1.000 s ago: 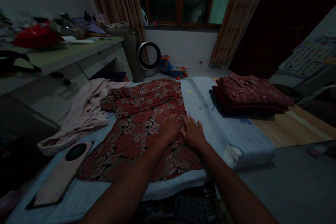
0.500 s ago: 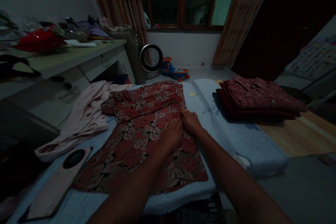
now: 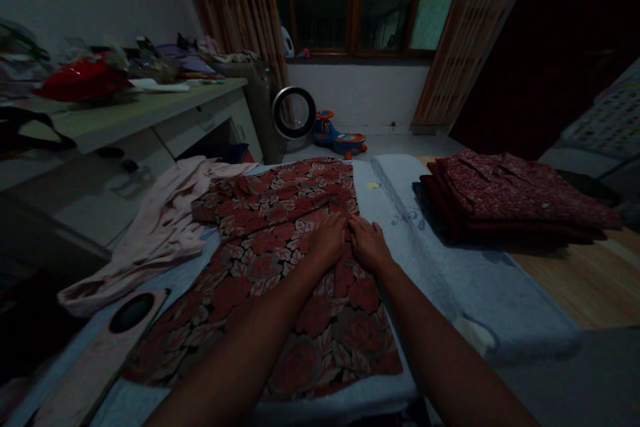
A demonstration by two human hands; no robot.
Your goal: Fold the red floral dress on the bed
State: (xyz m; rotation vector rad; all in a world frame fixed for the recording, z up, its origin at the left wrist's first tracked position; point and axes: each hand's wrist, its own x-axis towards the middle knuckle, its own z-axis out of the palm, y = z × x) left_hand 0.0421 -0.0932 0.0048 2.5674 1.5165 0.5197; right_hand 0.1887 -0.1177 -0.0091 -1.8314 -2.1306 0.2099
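Both your hands lie flat, palms down, gripping nothing: left hand and right hand side by side, thumbs nearly touching, pressed on one red leaf-print dress. Dress is spread out on the pale blue padded cloth, near its middle, hem toward you. One pink garment sits crumpled just left of the dress, touching it. One stack of folded dark red clothes right, well apart; count of pieces unclear. One board with a round hole lower left. One fan and one toy car on the floor behind. Cluttered desk left.
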